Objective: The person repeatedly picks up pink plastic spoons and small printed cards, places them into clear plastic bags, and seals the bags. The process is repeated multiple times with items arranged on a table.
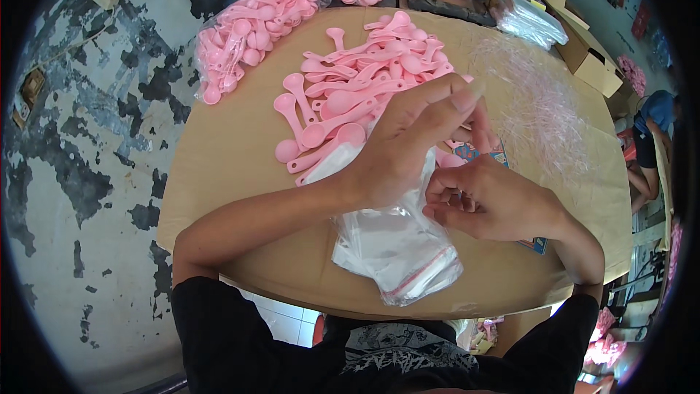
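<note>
My left hand (408, 135) is raised over the near edge of a heap of pink plastic measuring spoons (357, 87). Its thumb and fingers come together, and anything between them is hidden. Just below and to the right, my right hand (496, 201) has its fingers curled in; what they hold, if anything, does not show. Its fingertips are beside a stack of clear plastic bags (397, 248) lying on the table in front of me. Behind both hands, a blue printed card (499, 155) shows in part, and another card corner (539, 245) peeks out below my right wrist.
The round table is covered in brown paper (240, 175). A bulging clear bag of pink spoons (255, 33) rests at its far left edge. Thin clear plastic strands (547, 109) spread over the right side. Beyond are an open cardboard box (590, 58) and a person in blue (652, 117).
</note>
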`<state>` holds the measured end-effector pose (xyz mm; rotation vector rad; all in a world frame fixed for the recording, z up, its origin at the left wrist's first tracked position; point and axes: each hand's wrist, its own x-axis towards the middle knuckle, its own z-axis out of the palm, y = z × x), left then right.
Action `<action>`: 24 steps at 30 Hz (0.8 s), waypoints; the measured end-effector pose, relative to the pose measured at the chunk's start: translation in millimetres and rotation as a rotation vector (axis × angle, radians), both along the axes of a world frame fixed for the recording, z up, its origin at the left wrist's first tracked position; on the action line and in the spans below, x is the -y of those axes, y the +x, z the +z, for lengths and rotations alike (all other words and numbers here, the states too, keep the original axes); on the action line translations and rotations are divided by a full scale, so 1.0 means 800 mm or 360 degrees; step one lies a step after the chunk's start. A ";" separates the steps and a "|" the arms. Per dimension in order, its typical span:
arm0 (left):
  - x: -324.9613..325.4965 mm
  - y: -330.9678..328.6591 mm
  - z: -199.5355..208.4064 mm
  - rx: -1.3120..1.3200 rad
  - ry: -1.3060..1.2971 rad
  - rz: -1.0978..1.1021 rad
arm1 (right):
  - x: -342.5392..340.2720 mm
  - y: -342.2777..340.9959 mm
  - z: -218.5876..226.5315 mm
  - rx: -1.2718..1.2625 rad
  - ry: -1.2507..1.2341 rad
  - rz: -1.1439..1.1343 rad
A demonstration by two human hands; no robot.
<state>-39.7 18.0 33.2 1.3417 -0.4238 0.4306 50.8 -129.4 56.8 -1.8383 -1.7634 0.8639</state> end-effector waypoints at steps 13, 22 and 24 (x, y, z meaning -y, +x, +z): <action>-0.005 0.017 -0.038 0.0602 0.0694 0.0485 | 0.000 0.052 0.011 0.0252 0.0367 -0.0191; -0.001 0.010 -0.046 0.0316 0.1362 0.0603 | 0.012 0.094 0.026 -0.0482 0.0766 -0.0643; -0.001 0.021 -0.052 0.0511 0.1592 0.0428 | 0.010 0.097 0.023 -0.0500 0.0720 -0.0597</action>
